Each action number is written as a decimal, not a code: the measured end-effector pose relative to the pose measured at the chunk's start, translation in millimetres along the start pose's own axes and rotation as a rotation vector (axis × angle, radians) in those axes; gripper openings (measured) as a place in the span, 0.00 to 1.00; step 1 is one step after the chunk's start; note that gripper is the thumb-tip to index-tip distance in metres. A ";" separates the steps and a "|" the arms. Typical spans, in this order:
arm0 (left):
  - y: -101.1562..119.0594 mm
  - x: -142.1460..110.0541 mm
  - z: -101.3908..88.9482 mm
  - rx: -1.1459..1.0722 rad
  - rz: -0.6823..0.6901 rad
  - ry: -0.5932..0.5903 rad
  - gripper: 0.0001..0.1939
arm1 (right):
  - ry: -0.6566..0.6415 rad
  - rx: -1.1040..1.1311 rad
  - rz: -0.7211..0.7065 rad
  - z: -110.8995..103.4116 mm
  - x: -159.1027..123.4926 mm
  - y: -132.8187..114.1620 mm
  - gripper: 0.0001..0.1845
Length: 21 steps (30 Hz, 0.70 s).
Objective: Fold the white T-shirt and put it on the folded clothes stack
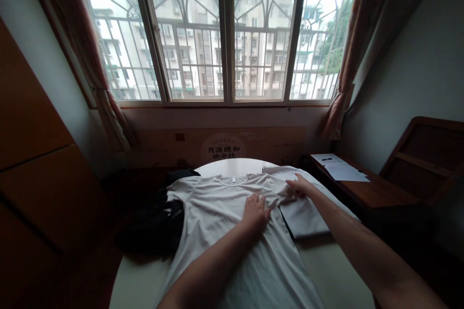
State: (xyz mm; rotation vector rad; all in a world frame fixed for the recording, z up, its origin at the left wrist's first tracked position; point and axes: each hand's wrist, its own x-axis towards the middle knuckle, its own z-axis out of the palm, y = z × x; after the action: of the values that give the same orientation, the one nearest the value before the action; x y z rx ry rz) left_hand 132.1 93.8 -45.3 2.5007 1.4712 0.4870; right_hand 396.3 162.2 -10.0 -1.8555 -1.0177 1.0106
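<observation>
A white short-sleeved T-shirt (221, 222) lies spread out on a round white table (141, 282), its neckline toward the window. My left hand (255, 210) rests on the right part of the shirt's chest, fingers stretched out and holding nothing. At the shirt's right sleeve, my right hand (300, 186) reaches over the fabric with its visible fingers apart; some fingers are hidden. Soft creases run across the shirt's front. Partly under my right forearm is a folded grey cloth (306, 219) with a dark edge, beside the shirt.
Dark clothing (155, 227) is heaped at the table's left edge. More pale fabric (324, 188) lies at the right edge. A wooden side table (384, 190) holds white papers (342, 170) and a pen. A printed cardboard panel (261, 142) stands below the barred window.
</observation>
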 end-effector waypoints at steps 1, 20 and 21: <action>3.7 -3.8 -2.5 0.034 0.001 0.010 0.30 | -0.003 -0.030 0.012 0.9 1.3 -2.3 0.58; 128.6 -134.7 30.1 0.079 0.874 -0.555 0.14 | -0.052 0.247 -0.028 -4.2 -21.1 6.8 0.52; 129.3 -135.4 32.5 0.096 0.856 -0.553 0.13 | -0.043 0.224 -0.046 -3.4 -19.5 7.5 0.52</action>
State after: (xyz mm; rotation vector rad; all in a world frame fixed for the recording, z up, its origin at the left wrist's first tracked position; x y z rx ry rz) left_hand 187.9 -87.4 -56.7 2.9045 0.2017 -0.1825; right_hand 394.2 141.1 -10.0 -1.6276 -0.9271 1.0946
